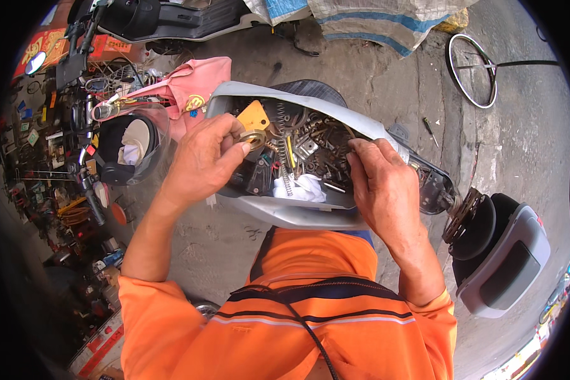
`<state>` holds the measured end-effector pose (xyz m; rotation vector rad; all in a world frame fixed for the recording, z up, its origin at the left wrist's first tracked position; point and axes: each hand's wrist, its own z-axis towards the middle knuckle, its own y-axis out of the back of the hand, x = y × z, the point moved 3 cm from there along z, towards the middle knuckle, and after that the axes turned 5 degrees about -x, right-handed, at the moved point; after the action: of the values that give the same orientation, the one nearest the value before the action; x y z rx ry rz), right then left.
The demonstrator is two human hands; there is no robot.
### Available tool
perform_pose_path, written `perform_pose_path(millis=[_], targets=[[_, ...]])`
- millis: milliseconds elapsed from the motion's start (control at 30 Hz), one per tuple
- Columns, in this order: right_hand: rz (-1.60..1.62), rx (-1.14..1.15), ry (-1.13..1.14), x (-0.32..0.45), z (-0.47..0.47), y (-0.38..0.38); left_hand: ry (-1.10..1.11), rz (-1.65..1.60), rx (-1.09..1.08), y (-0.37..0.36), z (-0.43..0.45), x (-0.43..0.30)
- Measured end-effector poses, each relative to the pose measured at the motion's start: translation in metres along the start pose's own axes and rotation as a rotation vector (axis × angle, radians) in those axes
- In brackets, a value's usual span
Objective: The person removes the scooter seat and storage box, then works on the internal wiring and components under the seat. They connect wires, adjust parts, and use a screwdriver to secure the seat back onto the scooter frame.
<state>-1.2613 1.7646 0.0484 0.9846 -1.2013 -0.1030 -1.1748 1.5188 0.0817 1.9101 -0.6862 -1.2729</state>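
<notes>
My left hand [209,159] pinches a brass-coloured metal ring [254,138] between thumb and fingers. It is over the left side of an open grey scooter body compartment [294,97]. Inside lie a yellow plate with a hole [255,116], a long coil spring [281,142], a white cloth [301,188], and many loose bolts and metal parts. At the compartment's right side is my right hand [384,180], its fingertips bent down by the inner edge near a dark coil spring; whether it grips anything cannot be told.
A helmet with a clear visor [130,147] and a pink cloth [204,80] are at the left, beside handlebars. A screwdriver [430,132] and a wheel rim [493,76] lie on the concrete at the right. A grey top box [513,266] stands lower right. Another scooter [190,21] is beyond.
</notes>
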Motion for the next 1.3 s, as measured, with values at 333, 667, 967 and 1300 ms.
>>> perform_pose_path(millis=[333, 667, 967, 1300], targets=[[-0.103, 0.311, 0.229, 0.009, 0.032, -0.083, -0.118, -0.11, -0.03, -0.006, -0.006, 0.013], [-0.272, 0.364, 0.395, 0.008, 0.03, -0.08, -0.145, -0.165, -0.003, -0.002, 0.005, 0.018], [0.667, 0.232, -0.376, -0.002, 0.015, -0.054, -0.192, -0.22, 0.091, -0.009, 0.022, -0.007], [1.484, 0.024, -0.621, -0.017, -0.029, -0.009, -0.475, -0.004, 0.267, -0.054, 0.033, -0.049]])
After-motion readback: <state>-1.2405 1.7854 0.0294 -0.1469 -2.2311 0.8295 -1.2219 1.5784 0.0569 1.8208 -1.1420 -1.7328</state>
